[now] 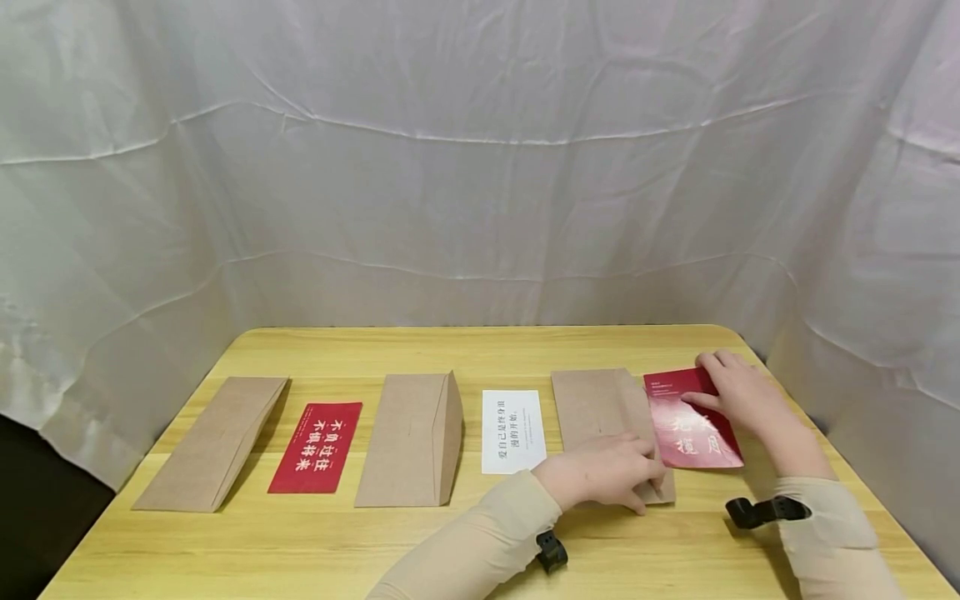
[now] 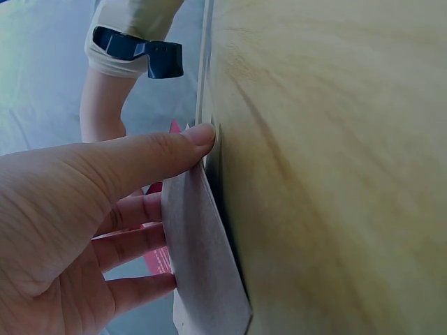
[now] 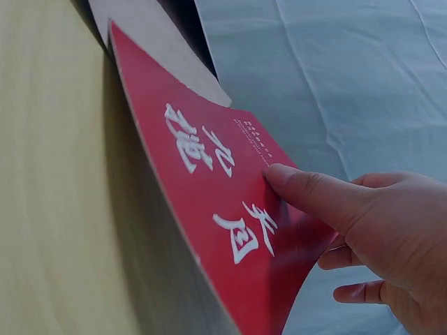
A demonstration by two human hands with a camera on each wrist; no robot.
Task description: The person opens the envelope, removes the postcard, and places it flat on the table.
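Observation:
On the right side of the table, my right hand (image 1: 741, 397) pinches a red card (image 1: 697, 454) with white lettering, thumb on its printed face. The right wrist view shows this card (image 3: 188, 188) bowed and tilted up, one corner overlapping the brown envelope beside it. My left hand (image 1: 611, 472) holds that brown paper envelope (image 1: 588, 396) near its near right corner. In the left wrist view the thumb lies at one edge of the envelope (image 2: 199, 244), with several fingers against its flap side. The envelope's opening is largely hidden.
Left of my hands lie a white card (image 1: 513, 433) with dark lettering, a second brown envelope (image 1: 401, 437) with its flap raised, a red card (image 1: 315, 448) and a third brown envelope (image 1: 210, 446). White curtains (image 1: 480, 208) hang behind the wooden table (image 1: 247, 550).

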